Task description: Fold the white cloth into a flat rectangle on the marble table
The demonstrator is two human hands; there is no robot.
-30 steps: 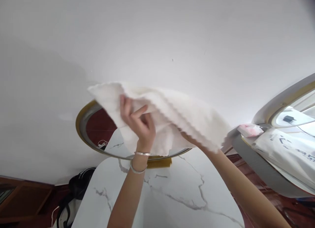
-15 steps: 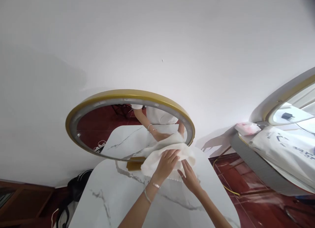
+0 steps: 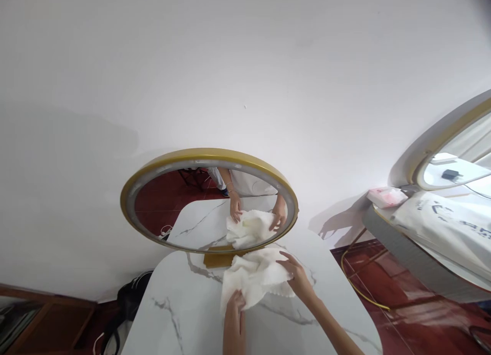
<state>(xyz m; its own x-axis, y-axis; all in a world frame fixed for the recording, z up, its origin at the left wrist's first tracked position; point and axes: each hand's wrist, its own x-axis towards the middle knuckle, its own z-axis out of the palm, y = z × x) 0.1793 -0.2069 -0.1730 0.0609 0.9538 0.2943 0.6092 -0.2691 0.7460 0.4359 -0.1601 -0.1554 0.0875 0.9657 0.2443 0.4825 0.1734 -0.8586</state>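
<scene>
One white cloth (image 3: 255, 274): rumpled over the bench (image 3: 163, 319)
Left hand (image 3: 235, 310): grip pinching its near edge
Right hand (image 3: 298, 277): grip half spread at its right edge, hold unclear

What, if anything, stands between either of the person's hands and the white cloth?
Nothing visible does: the left hand meets the white cloth at its near edge, the right hand at its right side. The central gold-rimmed mirror stands beyond the cloth, not between.

Bare left hand (image 3: 235, 301), bare right hand (image 3: 294, 272); reflected: white top (image 3: 249, 184), thin pale bracelet (image 3: 230, 192) at left wrist.
</scene>
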